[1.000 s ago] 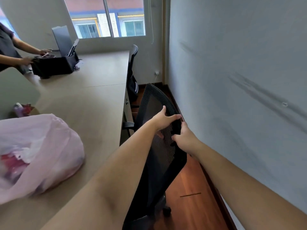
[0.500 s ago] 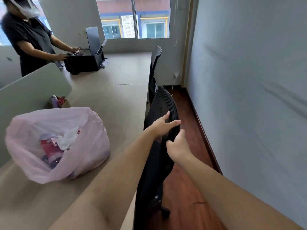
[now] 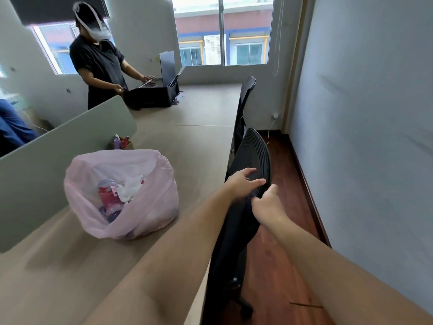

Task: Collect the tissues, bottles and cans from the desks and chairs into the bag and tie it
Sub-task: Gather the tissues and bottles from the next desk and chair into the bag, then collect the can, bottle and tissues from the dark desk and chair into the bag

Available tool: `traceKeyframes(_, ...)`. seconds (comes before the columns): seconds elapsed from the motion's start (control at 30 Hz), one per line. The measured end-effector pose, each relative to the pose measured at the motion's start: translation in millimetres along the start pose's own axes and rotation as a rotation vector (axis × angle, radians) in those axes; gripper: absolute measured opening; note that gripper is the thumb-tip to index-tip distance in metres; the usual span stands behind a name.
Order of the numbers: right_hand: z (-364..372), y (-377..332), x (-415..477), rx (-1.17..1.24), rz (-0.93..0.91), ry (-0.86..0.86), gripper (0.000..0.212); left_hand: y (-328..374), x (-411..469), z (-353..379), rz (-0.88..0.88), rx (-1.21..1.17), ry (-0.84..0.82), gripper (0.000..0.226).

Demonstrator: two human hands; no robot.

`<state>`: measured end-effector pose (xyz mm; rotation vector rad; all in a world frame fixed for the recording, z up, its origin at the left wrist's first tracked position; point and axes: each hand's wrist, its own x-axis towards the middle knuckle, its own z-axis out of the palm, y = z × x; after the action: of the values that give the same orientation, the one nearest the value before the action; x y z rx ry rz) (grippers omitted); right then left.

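Observation:
A translucent pink bag (image 3: 150,207) stands open on the beige desk (image 3: 194,146), with white tissue (image 3: 130,188) and red and purple bottles or cans (image 3: 110,198) showing inside. To its right a black mesh office chair (image 3: 254,151) is tucked against the desk edge. My left hand (image 3: 243,184) lies on the top of the chair's backrest with its fingers stretched over it. My right hand (image 3: 267,202) grips the backrest's rear edge just below, fingers curled round it.
A grey divider panel (image 3: 58,156) runs along the desk's left side, with a small box of items (image 3: 120,143) at its end. A person in black (image 3: 98,66) handles a black printer (image 3: 152,96) at the far end. A second chair (image 3: 246,99) stands beyond. A wall closes the right.
The view has swung left and up, bringing the bag and the person fully into sight. The chair has moved closer to the desk edge, with both hands still on its backrest.

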<state>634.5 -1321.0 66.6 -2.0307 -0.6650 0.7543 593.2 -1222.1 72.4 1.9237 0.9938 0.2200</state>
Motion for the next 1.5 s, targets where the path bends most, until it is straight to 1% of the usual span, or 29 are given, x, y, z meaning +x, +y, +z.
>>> traceKeyframes(0.07, 0.9, -6.4, -0.5, -0.236, -0.018, 0.093, 0.068, -2.2, -8.6, -18.7, 0.104, 0.133, 0.044, 0.055)
traceKeyframes(0.1, 0.1, -13.9, -1.5, -0.354, -0.05, 0.17, 0.077, -1.1, -13.8, -30.5, 0.153, 0.179, 0.072, 0.05)
traceKeyframes(0.13, 4.5, -26.1, -3.4, -0.427, -0.108, 0.263, 0.081, -4.2, -18.3, -47.3, 0.195, 0.212, 0.106, 0.044)
traceKeyframes(0.17, 7.1, -39.4, -4.3, -0.445, -0.185, 0.347, 0.08, -7.0, -21.9, -62.8, 0.234, 0.243, 0.152, 0.037)
traceKeyframes(0.2, 11.9, -54.7, -5.5, -0.419, -0.272, 0.402, 0.074, -11.2, -24.9, -79.7, 0.262, 0.268, 0.216, 0.03)
traceKeyframes(0.23, 25.2, -73.2, -5.4, -0.376, -0.355, 0.423, 0.066, -21.2, -27.2, -103.0, 0.28, 0.294, 0.295, 0.023)
traceKeyframes(0.3, 56.8, -107.6, -3.0, -0.298, -0.459, 0.377, 0.047, -43.5, -32.3, -149.3, 0.301, 0.333, 0.485, 0.015)
traceKeyframes(0.37, 94.8, -132.6, 2.2, -0.22, -0.498, 0.297, 0.03, -71.8, -39.0, -195.5, 0.3, 0.372, 0.66, 0.014)
traceKeyframes(0.4, 118.1, -142.5, 5.3, -0.192, -0.497, 0.256, 0.025, -92.7, -41.4, -220.9, 0.281, 0.418, 0.741, 0.014)
traceKeyframes(0.47, 158.5, -151.2, 11.8, -0.188, -0.483, 0.19, 0.023, -137.8, -47.2, -263.2, 0.197, 0.568, 0.91, 0.019)
traceKeyframes(0.5, 176.6, -152.0, 15.5, -0.205, -0.465, 0.154, 0.024, -161.6, -50.6, -279.9, 0.135, 0.624, 0.968, 0.023)
traceKeyframes(0.53, 192.1, -151.5, 17.9, -0.236, -0.439, 0.11, 0.023, -183.9, -53.6, -292.7, 0.061, 0.657, 0.985, 0.029)
traceKeyframes(0.6, 219.7, -148.5, 23.8, -0.344, -0.372, 0.013, 0.025, -230.4, -56.8, -310.7, -0.103, 0.675, 0.913, 0.041)
traceKeyframes(0.67, 237.2, -146.4, 28.0, -0.466, -0.297, -0.059, 0.036, -270.1, -58.7, -316.0, -0.279, 0.678, 0.77, 0.055)
traceKeyframes(0.73, 246.4, -142.0, 33.4, -0.489, -0.218, -0.086, 0.045, -296.5, -59.0, -314.0, -0.391, 0.631, 0.648, 0.065)
traceKeyframes(0.77, 248.4, -138.1, 36.0, -0.462, -0.182, -0.081, 0.047, -303.9, -59.3, -312.7, -0.407, 0.567, 0.618, 0.066)
traceKeyframes(0.87, 253.6, -123.0, 44.6, -0.367, -0.137, -0.05, 0.05, -314.4, -61.1, -308.8, -0.359, 0.36, 0.562, 0.066)
traceKeyframes(0.93, 256.0, -116.1, 45.4, -0.308, -0.109, -0.034, 0.056, -317.4, -63.2, -306.2, -0.299, 0.322, 0.532, 0.073)
traceKeyframes(1.03, 253.6, -109.9, 42.3, -0.207, -0.075, 0.02, 0.058, -312.5, -67.7, -308.4, -0.243, 0.342, 0.492, 0.079)
traceKeyframes(1.13, 243.4, -114.2, 35.7, -0.084, -0.067, 0.049, 0.057, -291.9, -80.5, -315.6, -0.161, 0.366, 0.427, 0.062)
traceKeyframes(1.2, 233.4, -123.0, 31.7, -0.032, -0.066, 0.073, 0.057, -280.8, -83.2, -323.7, -0.112, 0.388, 0.401, 0.06)
traceKeyframes(1.33, 217.7, -150.4, 16.9, 0.056, -0.11, 0.162, 0.055, -254.9, -80.5, -351.2, -0.068, 0.422, 0.427, 0.067)
traceKeyframes(1.5, 200.3, -176.1, -14.2, 0.148, -0.125, 0.317, 0.052, -215.7, -68.8, -385.1, 0.105, 0.428, 0.361, 0.068)
